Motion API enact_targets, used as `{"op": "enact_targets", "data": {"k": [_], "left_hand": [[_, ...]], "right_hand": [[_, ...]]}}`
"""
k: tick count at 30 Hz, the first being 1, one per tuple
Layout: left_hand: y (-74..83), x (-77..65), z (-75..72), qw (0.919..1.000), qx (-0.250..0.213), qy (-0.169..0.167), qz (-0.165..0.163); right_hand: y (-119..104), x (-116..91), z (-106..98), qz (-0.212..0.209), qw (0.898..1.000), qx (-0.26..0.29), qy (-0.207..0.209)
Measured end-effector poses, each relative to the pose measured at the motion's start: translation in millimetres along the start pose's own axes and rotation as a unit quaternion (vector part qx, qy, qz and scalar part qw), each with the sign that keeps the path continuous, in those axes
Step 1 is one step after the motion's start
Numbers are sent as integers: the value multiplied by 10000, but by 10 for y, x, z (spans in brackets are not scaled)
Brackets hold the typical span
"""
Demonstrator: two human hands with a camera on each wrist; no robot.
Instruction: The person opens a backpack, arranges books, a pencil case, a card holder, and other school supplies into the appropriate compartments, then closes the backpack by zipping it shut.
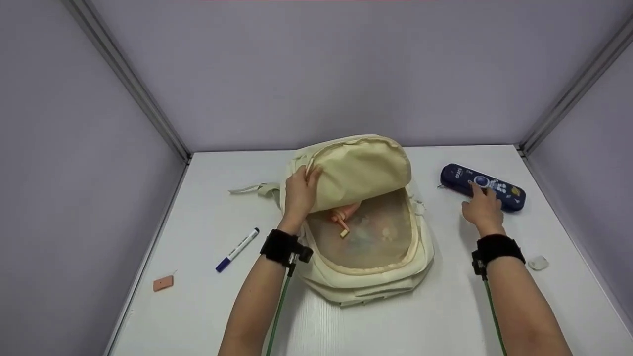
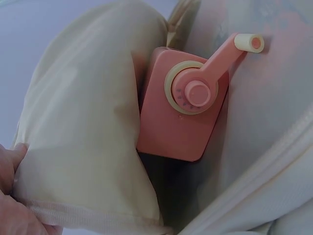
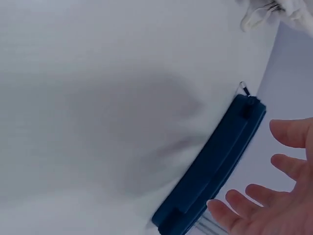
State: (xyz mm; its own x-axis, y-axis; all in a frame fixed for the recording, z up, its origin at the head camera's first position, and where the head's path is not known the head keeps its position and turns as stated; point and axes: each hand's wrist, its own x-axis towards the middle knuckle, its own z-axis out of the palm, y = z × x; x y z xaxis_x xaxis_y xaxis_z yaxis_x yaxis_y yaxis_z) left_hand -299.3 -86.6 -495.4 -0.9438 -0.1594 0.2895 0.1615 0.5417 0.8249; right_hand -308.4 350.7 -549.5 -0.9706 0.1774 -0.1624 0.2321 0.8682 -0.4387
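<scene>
A cream backpack (image 1: 366,284) lies unzipped in the middle of the white table. My left hand (image 1: 300,193) grips the edge of its raised front flap (image 1: 368,170), thumb on the fabric in the left wrist view. Inside the bag is a pink pencil sharpener (image 2: 178,132) with a crank handle, partly covered by the flap. To the right lies a dark blue pencil case (image 1: 452,175) with a space print. Over its near side reaches my right hand (image 1: 483,210), fingers spread in the right wrist view; whether they touch the case I cannot tell.
A white marker (image 1: 242,244) with a blue cap lies left of the bag. Farther left is a small coral-pink block (image 1: 163,283). A small whitish object (image 1: 538,263) sits by my right wrist. A strap (image 1: 247,189) trails from the bag. Panel walls enclose the table.
</scene>
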Motion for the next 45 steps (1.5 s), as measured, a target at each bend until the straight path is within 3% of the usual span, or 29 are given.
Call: {"op": "enact_targets", "data": {"k": [4, 13, 17, 22, 26, 29, 31, 35, 40, 43, 45], "left_hand": [[1, -4, 0, 10000, -46, -15, -37], [14, -21, 39, 10000, 42, -40, -8], [13, -14, 49, 10000, 35, -15, 6], [30, -11, 53, 10000, -26, -61, -11], [59, -15, 57, 9998, -48, -174, -1], [71, -19, 58, 9999, 17, -171, 11], [73, -20, 61, 9999, 42, -142, 11], [87, -17, 72, 9999, -2, -122, 14], [97, -24, 90, 9999, -13, -156, -4], [90, -21, 101, 9999, -17, -154, -25], [90, -18, 108, 9999, -25, -141, -14]], "right_hand": [[171, 15, -57, 162, 9992, -159, -342], [448, -50, -166, 241, 9981, -128, -546], [434, -27, -152, 119, 9991, -303, -275], [233, -12, -35, 106, 9973, -666, 301], [13, -122, 141, -223, 9874, -1245, 948], [-145, -247, 270, -568, 9769, -1669, 1212], [-234, -314, 316, -666, 9742, -1843, 1121], [-286, -351, 299, -630, 9816, -1554, 916], [-126, -322, 250, -325, 9951, -874, 323], [-11, -296, 252, -124, 9980, -601, -179], [57, -291, 254, -81, 9986, -431, -281]]}}
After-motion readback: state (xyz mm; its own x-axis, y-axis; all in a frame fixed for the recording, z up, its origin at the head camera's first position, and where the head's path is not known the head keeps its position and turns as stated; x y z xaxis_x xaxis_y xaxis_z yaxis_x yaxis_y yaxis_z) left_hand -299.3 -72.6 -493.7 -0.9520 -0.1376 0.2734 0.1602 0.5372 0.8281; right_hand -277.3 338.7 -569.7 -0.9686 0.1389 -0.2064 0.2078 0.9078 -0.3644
